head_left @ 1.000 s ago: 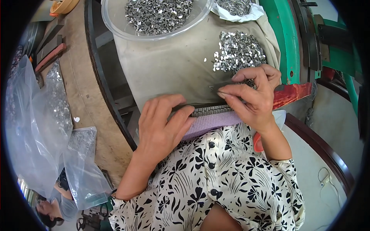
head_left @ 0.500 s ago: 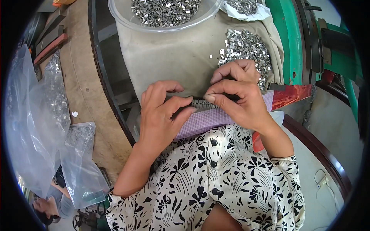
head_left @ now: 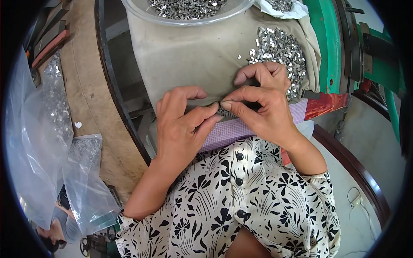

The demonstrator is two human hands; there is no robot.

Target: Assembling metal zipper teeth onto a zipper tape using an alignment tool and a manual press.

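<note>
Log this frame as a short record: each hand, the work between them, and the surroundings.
Left hand: at the left of a row of small metal pieces
Right hand: thumb and index pinched at the row; anything between them too small to tell
Row: along the purple cloth's upper edge, partly hidden
Beyond: clear bowl of metal bits; loose pile on beige cloth
Left side: plastic bags
</note>
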